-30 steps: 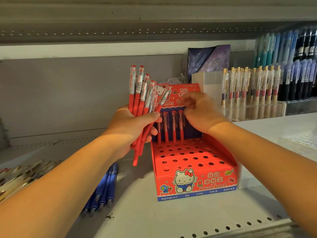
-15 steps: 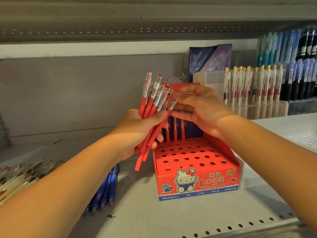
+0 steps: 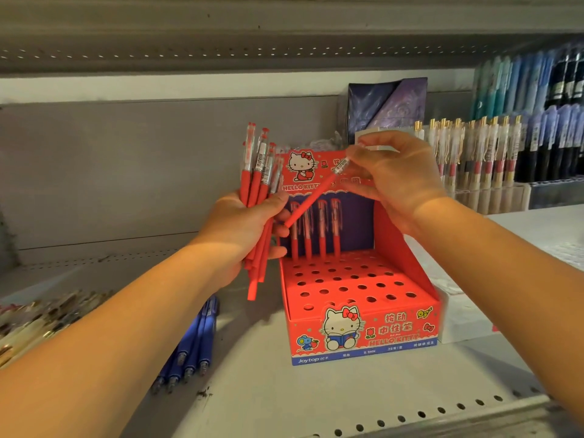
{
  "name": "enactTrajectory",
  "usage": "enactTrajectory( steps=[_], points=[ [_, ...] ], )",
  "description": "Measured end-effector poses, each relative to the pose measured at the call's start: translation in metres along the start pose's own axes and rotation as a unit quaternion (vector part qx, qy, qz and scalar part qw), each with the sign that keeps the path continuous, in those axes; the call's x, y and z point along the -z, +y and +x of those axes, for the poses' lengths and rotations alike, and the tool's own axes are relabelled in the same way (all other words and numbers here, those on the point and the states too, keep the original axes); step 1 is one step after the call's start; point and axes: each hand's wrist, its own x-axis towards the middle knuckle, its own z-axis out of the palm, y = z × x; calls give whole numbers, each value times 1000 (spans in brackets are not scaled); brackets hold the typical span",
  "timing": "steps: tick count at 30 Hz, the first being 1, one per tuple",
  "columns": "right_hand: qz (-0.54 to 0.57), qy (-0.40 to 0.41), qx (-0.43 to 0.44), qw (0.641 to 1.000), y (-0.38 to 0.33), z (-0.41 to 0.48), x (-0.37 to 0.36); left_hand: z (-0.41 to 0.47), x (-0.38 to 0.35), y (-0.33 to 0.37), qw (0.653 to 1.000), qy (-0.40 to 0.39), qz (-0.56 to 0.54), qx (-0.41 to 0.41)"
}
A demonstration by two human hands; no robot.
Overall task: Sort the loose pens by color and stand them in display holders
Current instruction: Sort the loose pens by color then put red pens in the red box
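Change: my right hand (image 3: 395, 181) has pulled one red pen (image 3: 311, 197) from the bundle (image 3: 257, 188), fingertips pinching its clear end above the Hello Kitty holder (image 3: 363, 330).
Bundle: my left hand (image 3: 243, 229) grips it, fingers curled; the pen's tip possibly touches them.
Meaning: next back-row hole, I judge.

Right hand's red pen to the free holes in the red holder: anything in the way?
Nothing visible. The right hand pinches the red pen over the red holder; its front rows of holes are free, four pens stand in the back row only. The left hand gripping the bundle is beside the holder, near the pen's tip.
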Motion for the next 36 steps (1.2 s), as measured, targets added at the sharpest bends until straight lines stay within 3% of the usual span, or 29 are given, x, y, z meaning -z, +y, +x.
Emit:
enactTrajectory(
  steps=[3,8,16,24,29,33,36],
  points=[
    [-21,7,36,999,0,2,1,0,0,-2,1000,5,13,-3],
    [-286,-19,137,948,12,5,2,-1,-3,-3,999,-21,-25,-1],
    [-374,-9,171,911,22,9,8,-3,-5,-1,997,-54,-53,-3],
    [-448,-50,138,882,24,1,6,-4,-5,-4,997,-64,-43,8],
    [-511,-87,64,853,23,-4,3,-5,-6,-3,997,-70,-43,17],
    [-604,-101,7,790,19,-3,2,-6,-7,-3,996,-74,-42,19],
    [-617,-103,22,780,18,-5,1,-6,-6,-3,996,-75,-43,15]
  ],
)
